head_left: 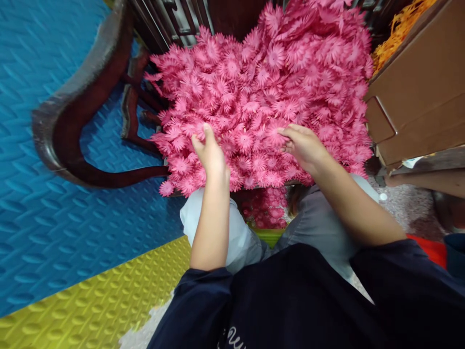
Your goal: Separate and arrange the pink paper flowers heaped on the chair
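Note:
Pink artificial flowers (254, 106) lie in a thick heap on the seat of a dark wooden chair. Over the heap's front left part is my left hand (211, 150), thumb and a finger apart, with nothing seen in it. My right hand (303, 145) is over the front right part, its thumb and forefinger pinched together at a pink flower (276, 133). More pink flowers (271, 208) show below the seat's front edge, between my knees.
The chair's curved dark armrest (65, 126) stands at the left over blue matting (43, 218) and yellow matting (90, 300). A cardboard box (417, 92) is at the right, with orange material (395, 34) behind it. Another person's limb (432, 180) shows below the box.

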`<state>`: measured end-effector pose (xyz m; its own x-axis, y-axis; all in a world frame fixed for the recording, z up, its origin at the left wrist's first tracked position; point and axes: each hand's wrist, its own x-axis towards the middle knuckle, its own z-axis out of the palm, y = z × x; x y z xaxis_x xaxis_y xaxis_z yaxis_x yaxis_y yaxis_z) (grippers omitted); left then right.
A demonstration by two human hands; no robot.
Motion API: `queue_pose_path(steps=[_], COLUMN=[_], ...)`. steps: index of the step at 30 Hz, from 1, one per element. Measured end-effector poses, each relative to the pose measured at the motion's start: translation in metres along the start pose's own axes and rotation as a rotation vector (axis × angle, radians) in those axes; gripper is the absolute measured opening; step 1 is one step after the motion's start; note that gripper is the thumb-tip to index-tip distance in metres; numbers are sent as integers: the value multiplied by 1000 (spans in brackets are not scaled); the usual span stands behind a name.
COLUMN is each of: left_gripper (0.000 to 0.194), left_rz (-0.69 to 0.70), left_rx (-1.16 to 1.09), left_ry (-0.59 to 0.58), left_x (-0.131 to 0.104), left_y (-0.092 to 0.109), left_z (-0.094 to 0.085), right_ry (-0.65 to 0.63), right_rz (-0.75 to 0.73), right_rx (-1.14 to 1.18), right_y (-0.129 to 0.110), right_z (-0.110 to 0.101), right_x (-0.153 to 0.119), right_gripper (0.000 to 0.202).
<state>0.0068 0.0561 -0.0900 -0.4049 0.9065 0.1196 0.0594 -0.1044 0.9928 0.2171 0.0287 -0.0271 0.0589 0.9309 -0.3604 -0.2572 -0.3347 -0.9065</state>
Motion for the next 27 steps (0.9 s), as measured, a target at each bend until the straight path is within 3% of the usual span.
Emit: queue_pose_path(steps=[3,5,8,12,16,19,21,24,27], left_gripper=[43,48,66,77,62,45,45,39,15], left_rz=[-189,-199,-38,172,165,220,270,318,327], left_rx=[-47,-12,74,138,153,245,288,276,242], left_ry=[151,202,250,210,215,254,286,176,-151], left_x=[-11,-17,-25,-31,-27,-21,-21,-28,-41], left_y=[2,7,16,22,22,25,29,40,52], left_z=[17,24,27,26,20,12,8,10,21], right_ry=[-48,-59,-93,-118,-89,-67,-63,-98,-173], right_rz=[84,122,155,192,198,198,193,179,162], right_rx=[79,142,201,238,272,272,260,229,208], right_y=[5,7,7,5,5,7,7,9,10], right_z=[4,5,5,8,10,10,10,10,9], right_x=[-2,-3,-5,-6,-6,-6,-6,-6,-6], right_gripper=[22,20,15,16,22,22,21,18,17])
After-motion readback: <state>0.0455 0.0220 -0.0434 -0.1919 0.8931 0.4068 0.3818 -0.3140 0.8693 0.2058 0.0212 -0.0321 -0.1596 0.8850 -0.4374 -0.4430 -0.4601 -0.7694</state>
